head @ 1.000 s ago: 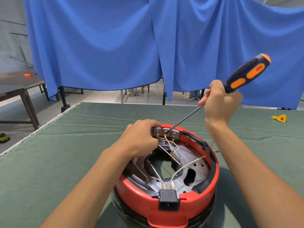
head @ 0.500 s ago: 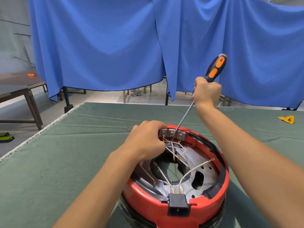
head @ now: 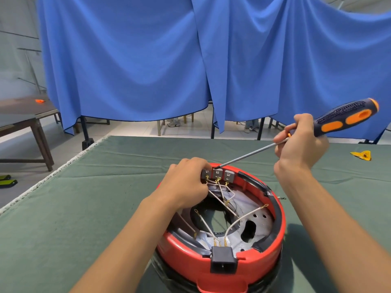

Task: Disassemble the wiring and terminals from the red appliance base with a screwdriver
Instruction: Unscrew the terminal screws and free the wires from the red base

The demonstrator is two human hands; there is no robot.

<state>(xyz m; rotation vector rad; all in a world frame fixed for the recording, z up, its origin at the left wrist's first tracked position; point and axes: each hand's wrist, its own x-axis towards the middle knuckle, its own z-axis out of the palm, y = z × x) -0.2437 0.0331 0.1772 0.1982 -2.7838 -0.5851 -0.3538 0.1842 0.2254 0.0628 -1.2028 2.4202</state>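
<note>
Right hand (head: 300, 144) curls round the ribbed rubber screwdriver (head: 347, 119), left hand (head: 186, 182) pinching grey terminals (head: 218, 174) on the glossy round red base (head: 264, 261)

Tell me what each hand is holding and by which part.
The right hand grips the screwdriver where handle meets shaft. The left hand grips the terminal block at its left end, on the red base.

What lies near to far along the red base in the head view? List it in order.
Black power socket → white wires → grey terminal blocks, with the left hand gripping them → screwdriver tip on the middle block, right hand holding it → blue curtain.
</note>
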